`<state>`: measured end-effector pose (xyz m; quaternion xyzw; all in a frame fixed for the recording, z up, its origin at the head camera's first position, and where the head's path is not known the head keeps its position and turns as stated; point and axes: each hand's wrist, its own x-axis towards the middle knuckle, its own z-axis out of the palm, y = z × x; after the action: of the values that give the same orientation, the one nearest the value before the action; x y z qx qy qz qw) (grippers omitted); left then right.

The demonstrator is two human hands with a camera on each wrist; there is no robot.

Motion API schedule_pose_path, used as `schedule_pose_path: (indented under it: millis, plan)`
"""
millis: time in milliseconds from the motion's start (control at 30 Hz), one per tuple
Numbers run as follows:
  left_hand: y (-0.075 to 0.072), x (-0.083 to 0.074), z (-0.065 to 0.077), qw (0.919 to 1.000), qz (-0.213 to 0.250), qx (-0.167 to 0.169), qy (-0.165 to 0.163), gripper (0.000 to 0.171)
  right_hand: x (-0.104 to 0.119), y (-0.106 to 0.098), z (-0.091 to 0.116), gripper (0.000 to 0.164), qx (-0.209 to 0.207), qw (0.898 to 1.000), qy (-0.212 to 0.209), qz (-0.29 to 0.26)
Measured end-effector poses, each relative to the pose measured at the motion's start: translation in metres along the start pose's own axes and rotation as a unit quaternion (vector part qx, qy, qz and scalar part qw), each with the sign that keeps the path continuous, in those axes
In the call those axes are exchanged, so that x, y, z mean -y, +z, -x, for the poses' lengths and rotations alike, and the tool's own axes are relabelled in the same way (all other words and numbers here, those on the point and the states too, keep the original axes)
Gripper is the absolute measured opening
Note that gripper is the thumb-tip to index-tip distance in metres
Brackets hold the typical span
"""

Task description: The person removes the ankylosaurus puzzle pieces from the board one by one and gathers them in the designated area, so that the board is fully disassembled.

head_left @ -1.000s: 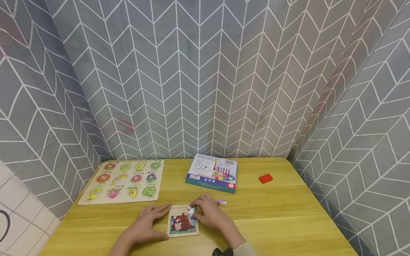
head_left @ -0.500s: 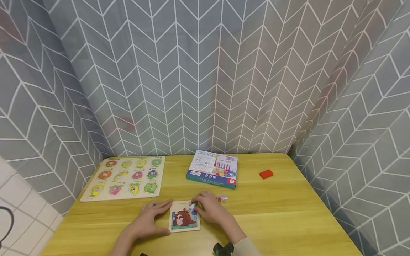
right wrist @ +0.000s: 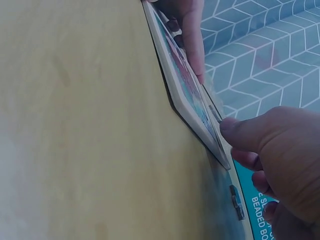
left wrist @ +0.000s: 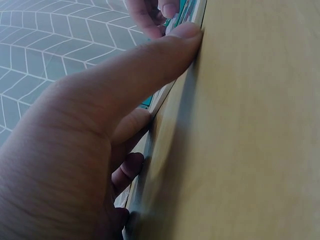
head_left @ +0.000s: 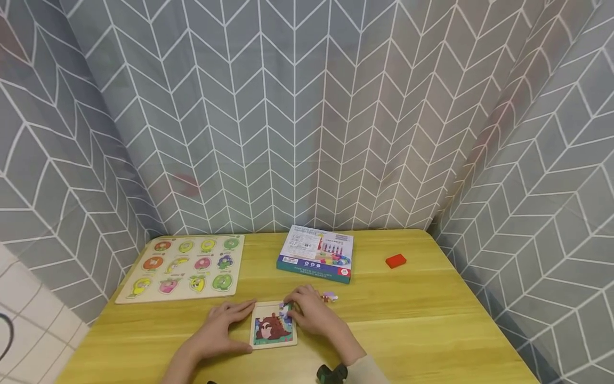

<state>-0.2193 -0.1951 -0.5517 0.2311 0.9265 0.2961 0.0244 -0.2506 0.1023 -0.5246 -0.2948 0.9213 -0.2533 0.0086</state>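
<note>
Touching flat sq. wood-rimmed puzzle [head_left: 272, 328] w/ both hands [head_left: 217, 332] [head_left: 313, 312].

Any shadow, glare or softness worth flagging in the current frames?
Head view: fine print on the box too soft to read; left wrist view: a dark shadow on the table beside the left hand; right wrist view: pale sheen on the table at far left, puzzle board picture soft and steeply foreshortened.

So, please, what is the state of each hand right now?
Left hand: open, thumb and index finger touching the puzzle.
Right hand: closed, pinching a piece at the puzzle's far right corner.
</note>
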Motion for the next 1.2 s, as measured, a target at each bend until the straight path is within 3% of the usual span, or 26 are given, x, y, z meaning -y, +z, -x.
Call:
schedule_pose_path:
  millis: [200, 500, 767, 1200]
  plan:
    - [0.0, 0.001, 0.005, 1.0, -0.003, -0.002, 0.0, 0.1, 0.002, 0.003, 0.0, 0.023, -0.001, 1.0, -0.004, -0.003]
    - [0.0, -0.001, -0.002, 1.0, -0.006, 0.004, 0.007, 0.1, -0.006, -0.004, 0.003, 0.023, -0.022, 1.0, -0.011, -0.004]
    - [0.0, 0.001, 0.001, 1.0, -0.001, 0.002, 0.0, 0.1, -0.013, -0.011, 0.008, 0.024, -0.028, 0.999, -0.014, -0.01]
    - [-0.003, -0.003, 0.001, 1.0, 0.001, 0.009, -0.004, 0.101, -0.057, -0.041, 0.039, 0.021, -0.09, 0.996, 0.013, -0.017]
